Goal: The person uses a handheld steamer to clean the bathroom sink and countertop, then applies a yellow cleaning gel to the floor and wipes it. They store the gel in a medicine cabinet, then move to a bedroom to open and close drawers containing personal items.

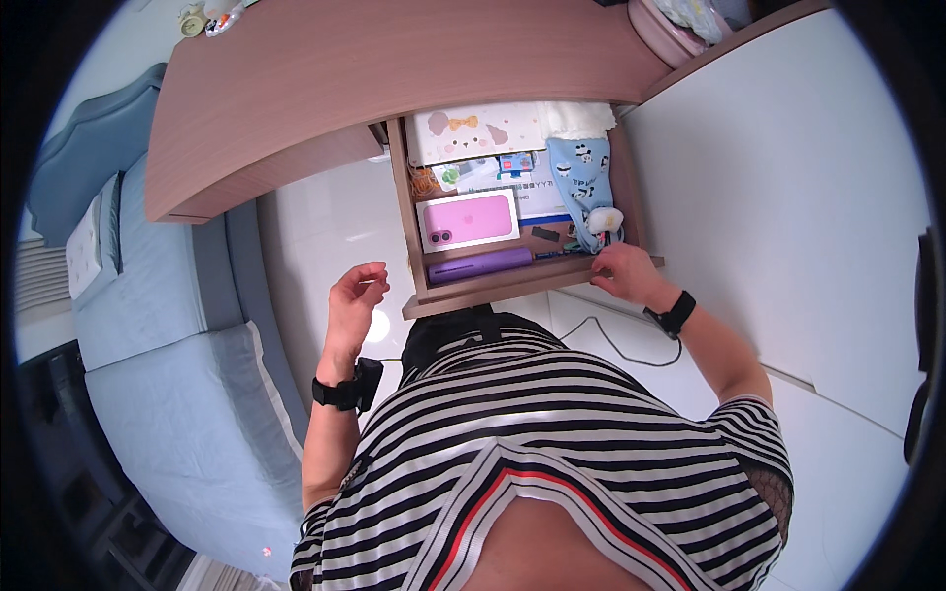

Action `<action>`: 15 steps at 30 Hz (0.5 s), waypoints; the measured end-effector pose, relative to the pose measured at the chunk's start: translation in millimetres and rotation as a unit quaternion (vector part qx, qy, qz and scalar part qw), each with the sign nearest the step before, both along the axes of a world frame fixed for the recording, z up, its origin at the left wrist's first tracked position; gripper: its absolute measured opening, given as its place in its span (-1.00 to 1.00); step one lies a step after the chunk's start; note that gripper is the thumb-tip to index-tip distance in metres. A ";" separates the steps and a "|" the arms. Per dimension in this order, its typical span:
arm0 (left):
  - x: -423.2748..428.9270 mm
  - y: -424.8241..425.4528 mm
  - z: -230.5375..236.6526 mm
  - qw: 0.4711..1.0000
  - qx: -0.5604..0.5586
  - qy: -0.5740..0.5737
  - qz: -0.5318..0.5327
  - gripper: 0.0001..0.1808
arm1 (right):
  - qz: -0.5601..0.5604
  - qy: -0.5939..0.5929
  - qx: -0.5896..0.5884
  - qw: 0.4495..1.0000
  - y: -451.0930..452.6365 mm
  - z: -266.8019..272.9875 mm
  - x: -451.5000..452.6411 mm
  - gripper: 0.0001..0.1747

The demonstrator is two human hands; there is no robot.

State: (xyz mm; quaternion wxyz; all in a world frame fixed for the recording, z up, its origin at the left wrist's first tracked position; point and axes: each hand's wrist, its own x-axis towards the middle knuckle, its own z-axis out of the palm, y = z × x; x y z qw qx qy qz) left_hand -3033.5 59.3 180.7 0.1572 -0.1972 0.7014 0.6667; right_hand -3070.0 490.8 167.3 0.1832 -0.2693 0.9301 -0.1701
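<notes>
A pulled-out wooden drawer [491, 287] lies in front of me under the desk. At its right end, my right hand [628, 273] has its fingers and thumb around the drawer's front edge. My left hand [358, 299] hovers left of the drawer, fingers loosely curled and holding nothing. Inside the drawer, a white phone box with a pink phone pictured on it [473, 219] lies behind a long purple case [480, 266]. Blue panda-print fabric [584, 173] fills the right side. A puppy-print case [477, 133] sits at the back, with papers [539, 192] before it.
The brown desk top [414, 59] overhangs the drawer's back. A white panel [776, 199] stands close on the right. Leftward is a blue bed [148, 295]. A dark cable [635, 360] loops below the drawer, and a pink basin [661, 37] sits at the desk's far right.
</notes>
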 end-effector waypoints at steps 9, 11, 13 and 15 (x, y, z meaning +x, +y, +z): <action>-3.6 7.3 8.0 1.000 -0.008 0.003 -0.016 -0.72 | 0.077 -0.006 0.142 0.987 -9.5 -42.7 -54.1 -0.80; -2.5 6.7 9.6 1.000 -0.006 0.007 -0.014 -0.72 | 0.132 0.016 0.174 0.976 -20.4 -51.4 -61.5 -0.82; -0.8 4.6 10.3 1.000 -0.008 0.006 -0.009 -0.72 | 0.167 0.038 0.213 0.962 -29.3 -58.3 -64.9 -0.85; 1.8 2.4 9.1 1.000 -0.011 0.000 0.000 -0.73 | 0.181 0.065 0.257 0.947 -34.7 -65.1 -65.3 -0.89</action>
